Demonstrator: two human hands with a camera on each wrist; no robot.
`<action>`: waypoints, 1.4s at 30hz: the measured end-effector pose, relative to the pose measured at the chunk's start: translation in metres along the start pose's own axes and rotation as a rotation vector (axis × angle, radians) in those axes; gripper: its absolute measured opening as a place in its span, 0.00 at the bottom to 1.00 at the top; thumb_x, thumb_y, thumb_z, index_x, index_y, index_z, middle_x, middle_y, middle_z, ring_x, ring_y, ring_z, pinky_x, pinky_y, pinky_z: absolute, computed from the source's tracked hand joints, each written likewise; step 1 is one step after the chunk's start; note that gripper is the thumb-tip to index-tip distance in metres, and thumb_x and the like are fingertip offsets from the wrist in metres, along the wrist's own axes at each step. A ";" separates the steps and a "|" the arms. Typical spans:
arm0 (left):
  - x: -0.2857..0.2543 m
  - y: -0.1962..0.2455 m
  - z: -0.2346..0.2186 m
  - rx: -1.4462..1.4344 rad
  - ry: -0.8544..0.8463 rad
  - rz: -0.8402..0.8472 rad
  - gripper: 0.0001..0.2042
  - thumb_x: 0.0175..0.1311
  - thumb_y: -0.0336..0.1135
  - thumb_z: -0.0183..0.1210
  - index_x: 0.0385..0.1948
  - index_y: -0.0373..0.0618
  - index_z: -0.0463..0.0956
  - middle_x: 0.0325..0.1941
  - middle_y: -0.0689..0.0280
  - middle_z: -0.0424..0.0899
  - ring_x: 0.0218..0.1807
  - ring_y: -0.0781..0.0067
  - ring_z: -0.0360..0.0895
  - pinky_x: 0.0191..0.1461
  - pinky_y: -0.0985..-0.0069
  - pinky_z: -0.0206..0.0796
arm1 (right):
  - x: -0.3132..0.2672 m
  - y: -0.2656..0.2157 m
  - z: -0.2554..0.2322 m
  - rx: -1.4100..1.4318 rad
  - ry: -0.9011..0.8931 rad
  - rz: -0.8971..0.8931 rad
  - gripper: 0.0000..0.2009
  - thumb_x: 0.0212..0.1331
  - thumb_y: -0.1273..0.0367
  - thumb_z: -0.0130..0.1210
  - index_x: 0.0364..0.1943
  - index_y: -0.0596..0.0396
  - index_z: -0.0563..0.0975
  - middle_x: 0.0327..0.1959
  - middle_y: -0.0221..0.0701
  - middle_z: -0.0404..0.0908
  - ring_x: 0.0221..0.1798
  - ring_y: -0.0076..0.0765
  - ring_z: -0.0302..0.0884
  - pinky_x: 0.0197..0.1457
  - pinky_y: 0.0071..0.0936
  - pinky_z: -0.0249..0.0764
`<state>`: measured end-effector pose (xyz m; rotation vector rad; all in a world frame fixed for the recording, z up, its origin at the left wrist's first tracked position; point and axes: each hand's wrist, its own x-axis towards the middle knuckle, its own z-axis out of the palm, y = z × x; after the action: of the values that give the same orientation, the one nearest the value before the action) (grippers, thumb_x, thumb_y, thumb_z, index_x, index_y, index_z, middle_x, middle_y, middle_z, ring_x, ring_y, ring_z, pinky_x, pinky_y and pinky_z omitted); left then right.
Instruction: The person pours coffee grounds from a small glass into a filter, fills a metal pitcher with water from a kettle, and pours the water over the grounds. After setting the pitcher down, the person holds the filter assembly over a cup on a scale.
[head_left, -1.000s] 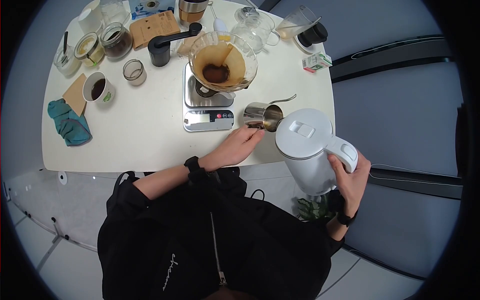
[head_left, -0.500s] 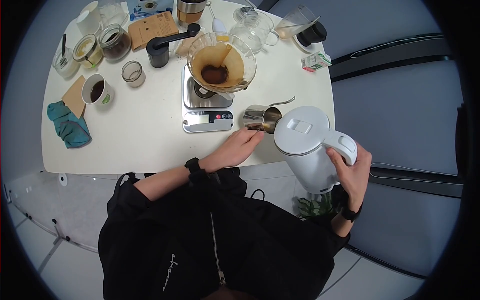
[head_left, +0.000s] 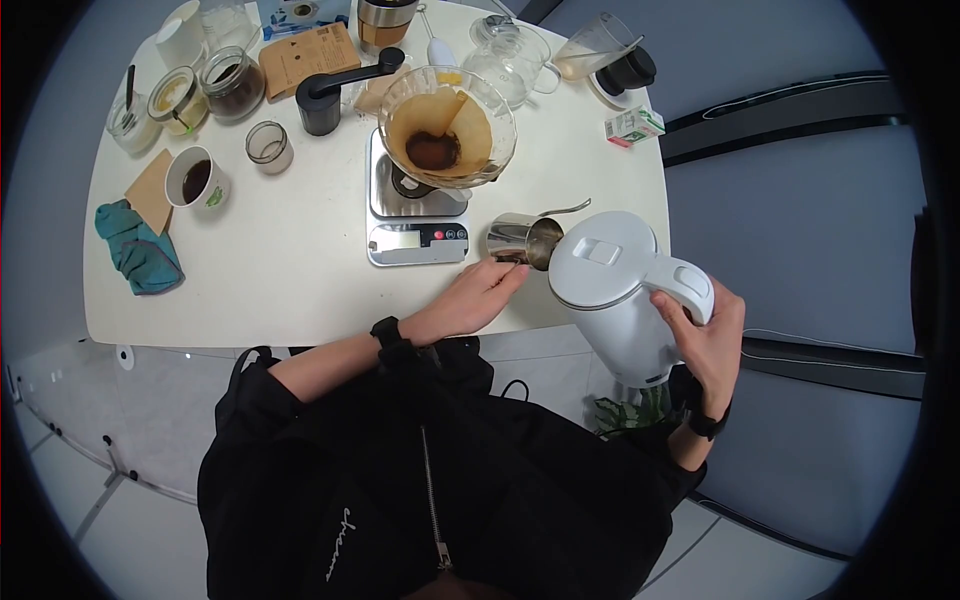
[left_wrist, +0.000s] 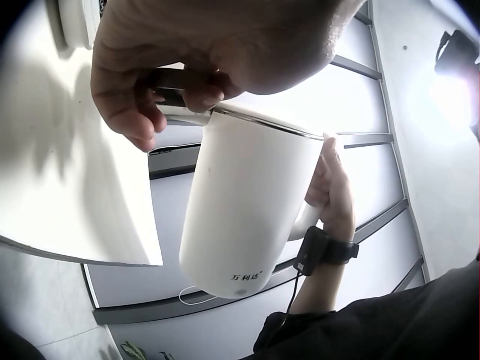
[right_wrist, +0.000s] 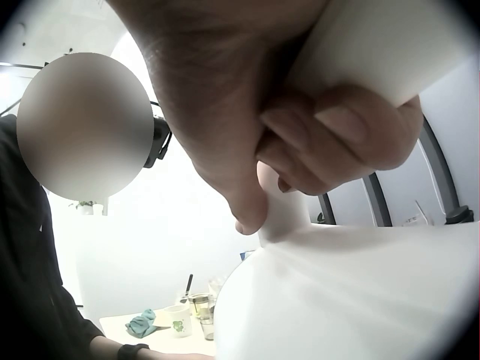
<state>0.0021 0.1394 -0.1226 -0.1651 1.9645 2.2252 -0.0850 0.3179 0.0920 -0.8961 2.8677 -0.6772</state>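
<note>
A white electric kettle [head_left: 620, 300] is tilted with its spout at the mouth of a small steel gooseneck pot [head_left: 510, 238]. Fingers of the right hand [head_left: 708, 345] wrap its handle, also seen close up in the right wrist view. The left hand [head_left: 470, 298] grips the steel pot's handle, mostly hidden under the fingers; in the left wrist view the left hand [left_wrist: 187, 60] curls round a dark handle above the white kettle [left_wrist: 247, 202]. Left of the pot, a glass dripper [head_left: 490, 165] with a brown-stained filter stands over a digital scale [head_left: 385, 250].
On the white table [head_left: 290, 300] stand a paper cup of dark liquid [head_left: 197, 182], a teal cloth [head_left: 140, 250], a small glass [head_left: 268, 146], a black grinder [head_left: 320, 108], several jars, a glass server [head_left: 505, 65] and a small box [head_left: 634, 125].
The kettle has shifted slightly left and up over the steel pot's mouth, with the right hand moving along a little. The left hand has stayed nearly still.
</note>
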 end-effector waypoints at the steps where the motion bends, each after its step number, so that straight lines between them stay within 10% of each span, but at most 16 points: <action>1: 0.000 0.000 0.000 0.001 -0.003 -0.001 0.22 0.72 0.49 0.40 0.25 0.38 0.65 0.27 0.66 0.66 0.32 0.76 0.66 0.39 0.77 0.61 | 0.001 -0.002 -0.002 -0.001 -0.032 0.040 0.17 0.47 0.63 0.68 0.32 0.65 0.80 0.20 0.32 0.80 0.23 0.23 0.74 0.28 0.21 0.69; 28: 0.003 0.003 0.001 -0.085 0.039 -0.024 0.26 0.70 0.53 0.41 0.34 0.32 0.72 0.30 0.64 0.75 0.33 0.77 0.72 0.34 0.79 0.65 | -0.015 0.056 0.000 0.421 0.043 0.143 0.16 0.53 0.62 0.64 0.35 0.64 0.79 0.19 0.23 0.75 0.20 0.17 0.67 0.23 0.17 0.63; 42: 0.016 -0.016 0.003 -0.158 -0.018 -0.017 0.24 0.73 0.49 0.36 0.46 0.32 0.70 0.34 0.64 0.74 0.31 0.80 0.72 0.33 0.82 0.65 | 0.014 0.107 0.050 1.027 0.460 0.178 0.21 0.64 0.54 0.50 0.18 0.49 0.61 0.10 0.20 0.54 0.12 0.17 0.50 0.15 0.18 0.49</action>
<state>-0.0107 0.1455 -0.1405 -0.1799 1.7718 2.3617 -0.1441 0.3691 0.0019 -0.3294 2.2486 -2.2178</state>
